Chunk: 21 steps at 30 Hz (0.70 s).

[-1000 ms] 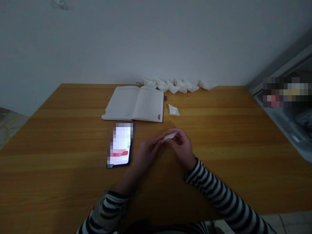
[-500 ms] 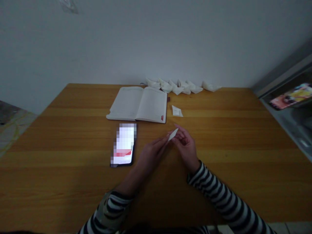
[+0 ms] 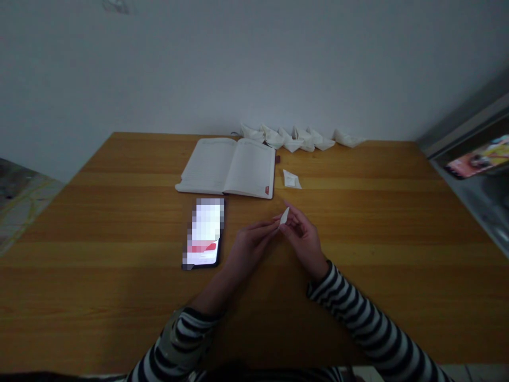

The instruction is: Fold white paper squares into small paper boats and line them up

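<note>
Between my two hands is a small folded piece of white paper [image 3: 284, 216], tilted over the table. The fingers of my left hand [image 3: 252, 244] are closed on its lower left side. My right hand [image 3: 304, 239] pinches it from the right, thumb towards me and fingers curled behind. Parts of the paper are hidden by the fingers. Beyond my hands another small folded white paper [image 3: 291, 179] lies flat on the wooden table [image 3: 377, 223].
An open notebook [image 3: 250, 167] lies beyond my left hand, with a lit phone [image 3: 204, 233] in front of it. Several folded paper boats [image 3: 304, 139] stand in a row along the wall. At the far right is a colourful picture or screen [image 3: 479, 157].
The folded paper has turned slightly more upright and shows a narrower face. Both hands keep hold of it in nearly the same place. The view has shifted a little.
</note>
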Tool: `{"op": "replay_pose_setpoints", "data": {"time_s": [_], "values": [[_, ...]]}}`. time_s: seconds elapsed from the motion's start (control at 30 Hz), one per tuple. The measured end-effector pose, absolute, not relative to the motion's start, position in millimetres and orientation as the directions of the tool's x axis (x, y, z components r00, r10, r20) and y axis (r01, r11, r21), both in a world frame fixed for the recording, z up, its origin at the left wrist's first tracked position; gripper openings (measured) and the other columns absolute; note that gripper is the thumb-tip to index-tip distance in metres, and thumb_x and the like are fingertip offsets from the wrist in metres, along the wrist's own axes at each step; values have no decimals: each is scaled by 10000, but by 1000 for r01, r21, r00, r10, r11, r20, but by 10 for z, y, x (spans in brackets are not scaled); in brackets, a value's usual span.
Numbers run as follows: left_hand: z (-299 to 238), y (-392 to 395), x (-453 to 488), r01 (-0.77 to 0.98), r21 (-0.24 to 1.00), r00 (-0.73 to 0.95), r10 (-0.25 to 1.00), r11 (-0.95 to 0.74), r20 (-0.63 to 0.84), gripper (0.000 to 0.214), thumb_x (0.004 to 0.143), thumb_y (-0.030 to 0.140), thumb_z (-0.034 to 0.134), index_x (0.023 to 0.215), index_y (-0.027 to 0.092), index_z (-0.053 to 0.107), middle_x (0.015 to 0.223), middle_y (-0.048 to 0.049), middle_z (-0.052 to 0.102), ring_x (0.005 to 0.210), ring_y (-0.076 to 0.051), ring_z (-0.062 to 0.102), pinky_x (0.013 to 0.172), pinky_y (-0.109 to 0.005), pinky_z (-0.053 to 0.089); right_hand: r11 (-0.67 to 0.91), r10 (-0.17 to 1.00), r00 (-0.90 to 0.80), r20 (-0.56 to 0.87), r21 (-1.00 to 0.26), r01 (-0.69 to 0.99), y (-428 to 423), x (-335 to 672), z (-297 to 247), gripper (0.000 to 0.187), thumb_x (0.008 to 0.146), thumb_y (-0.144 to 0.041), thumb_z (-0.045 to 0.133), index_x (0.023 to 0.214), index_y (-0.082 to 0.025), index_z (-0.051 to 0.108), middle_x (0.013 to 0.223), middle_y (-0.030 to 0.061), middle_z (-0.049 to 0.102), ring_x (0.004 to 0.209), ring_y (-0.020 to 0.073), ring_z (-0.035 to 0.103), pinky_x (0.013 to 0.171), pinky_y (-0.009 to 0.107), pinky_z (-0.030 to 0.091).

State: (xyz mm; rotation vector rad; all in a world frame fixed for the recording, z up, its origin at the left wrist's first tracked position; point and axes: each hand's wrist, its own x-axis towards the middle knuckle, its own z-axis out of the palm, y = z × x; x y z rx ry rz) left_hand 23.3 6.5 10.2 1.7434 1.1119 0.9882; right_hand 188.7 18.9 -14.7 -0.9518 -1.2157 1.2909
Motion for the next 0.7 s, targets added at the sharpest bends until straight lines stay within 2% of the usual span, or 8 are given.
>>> {"op": "replay_pose_setpoints", "data": {"time_s": [0.1,0.2,0.33,0.43,0.57,0.7], "values": [[83,63,240,310,912,299,938,-270,176,306,959,265,541,1225,246,690,1274,-77,691,1162,-227,656,1033,-406,508,105,983,-134,126,-982,-156,208,1905,-168,568,873,-356,661,1407,-270,487,1059,53,706,991,181,679,932,378,561],[60,57,254,358,895,292,942,-267,164,367,942,234,548,1301,230,626,1253,-87,696,1089,-216,684,956,-372,548,91,984,-143,109,-988,-122,200,1902,-181,583,860,-329,674,1409,-268,487,1066,51,702,966,178,680,922,370,564],[74,37,265,509,807,269,946,-299,181,421,877,152,583,1295,204,587,1150,-95,705,989,-211,686,881,-360,558,134,980,-150,133,-991,0,145,1872,-164,622,828,-228,687,1411,-266,473,1091,56,691,952,184,672,900,367,566],[113,11,263,633,699,237,942,-335,237,363,849,149,606,1207,201,585,1085,-81,674,950,-211,665,821,-344,556,247,964,-129,232,-963,110,103,1867,-113,568,826,-170,652,1366,-257,499,1102,70,675,967,196,663,886,370,563],[155,-14,250,713,512,269,862,-478,430,187,867,164,595,1052,189,581,951,-67,631,848,-202,628,715,-312,527,446,895,-148,421,-852,276,63,1881,-16,456,806,-103,612,1234,-254,565,1065,72,661,951,213,648,830,377,563],[182,-24,231,706,341,329,714,-620,618,127,863,119,608,951,201,565,899,-58,630,845,-195,602,796,-350,508,601,789,-98,606,-729,328,26,1879,37,307,805,-89,619,1047,-268,555,1005,57,640,941,221,639,807,400,557]]}}
